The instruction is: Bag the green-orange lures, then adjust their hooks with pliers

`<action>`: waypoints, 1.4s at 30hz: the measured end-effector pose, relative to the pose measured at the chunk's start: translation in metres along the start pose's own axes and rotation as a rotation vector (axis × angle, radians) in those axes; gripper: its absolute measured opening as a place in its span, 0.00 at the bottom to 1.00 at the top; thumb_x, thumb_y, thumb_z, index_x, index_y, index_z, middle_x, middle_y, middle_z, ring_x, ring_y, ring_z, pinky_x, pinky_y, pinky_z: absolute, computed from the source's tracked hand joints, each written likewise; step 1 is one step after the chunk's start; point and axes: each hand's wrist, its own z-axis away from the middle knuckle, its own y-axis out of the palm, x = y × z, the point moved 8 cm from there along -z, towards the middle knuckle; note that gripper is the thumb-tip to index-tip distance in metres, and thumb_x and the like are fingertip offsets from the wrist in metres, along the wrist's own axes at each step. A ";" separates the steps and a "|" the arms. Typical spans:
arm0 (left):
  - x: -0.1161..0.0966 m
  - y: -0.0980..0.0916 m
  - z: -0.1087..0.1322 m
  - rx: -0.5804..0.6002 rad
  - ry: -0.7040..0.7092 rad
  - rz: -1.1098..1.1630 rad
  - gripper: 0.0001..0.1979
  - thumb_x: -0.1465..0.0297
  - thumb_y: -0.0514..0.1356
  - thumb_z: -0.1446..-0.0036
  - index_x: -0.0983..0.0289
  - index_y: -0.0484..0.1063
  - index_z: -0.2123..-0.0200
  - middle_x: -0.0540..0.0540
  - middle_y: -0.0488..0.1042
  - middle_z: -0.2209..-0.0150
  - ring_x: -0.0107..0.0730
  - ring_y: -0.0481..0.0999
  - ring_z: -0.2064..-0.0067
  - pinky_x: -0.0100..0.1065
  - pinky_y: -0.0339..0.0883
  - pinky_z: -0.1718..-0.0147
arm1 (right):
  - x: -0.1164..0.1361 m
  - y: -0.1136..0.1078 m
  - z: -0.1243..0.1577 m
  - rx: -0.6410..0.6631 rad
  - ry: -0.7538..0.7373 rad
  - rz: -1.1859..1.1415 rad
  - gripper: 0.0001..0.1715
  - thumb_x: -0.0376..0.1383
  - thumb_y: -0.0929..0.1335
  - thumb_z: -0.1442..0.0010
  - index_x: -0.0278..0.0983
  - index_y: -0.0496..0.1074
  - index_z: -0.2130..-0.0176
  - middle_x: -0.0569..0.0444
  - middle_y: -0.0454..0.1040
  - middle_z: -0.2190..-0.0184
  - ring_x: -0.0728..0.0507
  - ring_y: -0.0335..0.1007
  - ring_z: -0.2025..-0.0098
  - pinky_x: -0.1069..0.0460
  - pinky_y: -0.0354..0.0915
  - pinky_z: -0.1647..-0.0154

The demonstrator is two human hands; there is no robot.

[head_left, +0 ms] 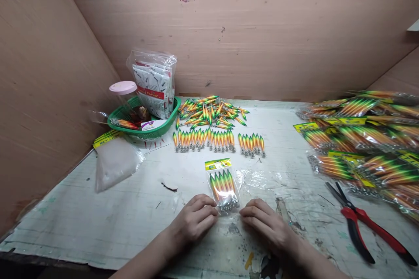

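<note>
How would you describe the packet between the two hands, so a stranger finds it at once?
On the table, find the left hand and right hand at the near edge. The packet lies between their fingertips. It lies alone; the other filled packets are piled at right.

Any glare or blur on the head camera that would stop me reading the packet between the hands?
Head view: the packet is sharp and evenly lit, with soft shadows under the left hand and right hand; head view: white glare on the clear film right of it; head view: the pile of packets at the right edge looks smeared and stretched.
</note>
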 end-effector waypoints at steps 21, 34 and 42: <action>0.018 0.015 0.029 0.028 -0.836 0.117 0.08 0.76 0.54 0.40 0.62 0.66 0.72 0.51 0.72 0.73 0.31 0.72 0.70 0.31 0.65 0.70 | -0.033 0.019 0.030 -0.079 0.886 -0.222 0.13 0.38 0.61 0.35 0.40 0.66 0.72 0.56 0.68 0.75 0.46 0.68 0.72 0.53 0.64 0.72; 0.036 0.031 0.024 0.212 -1.108 -0.275 0.14 0.76 0.49 0.40 0.62 0.64 0.77 0.53 0.68 0.74 0.34 0.71 0.71 0.32 0.62 0.72 | -0.051 0.031 0.031 -0.121 1.212 -0.150 0.13 0.39 0.64 0.46 0.41 0.58 0.78 0.58 0.64 0.82 0.46 0.61 0.77 0.53 0.54 0.76; 0.040 0.026 0.025 0.501 -1.247 -0.327 0.18 0.59 0.50 0.37 0.66 0.71 0.69 0.59 0.69 0.65 0.43 0.73 0.62 0.36 0.65 0.67 | -0.054 0.036 0.029 -0.182 1.172 -0.240 0.12 0.43 0.68 0.45 0.40 0.69 0.76 0.53 0.70 0.75 0.41 0.64 0.69 0.49 0.58 0.66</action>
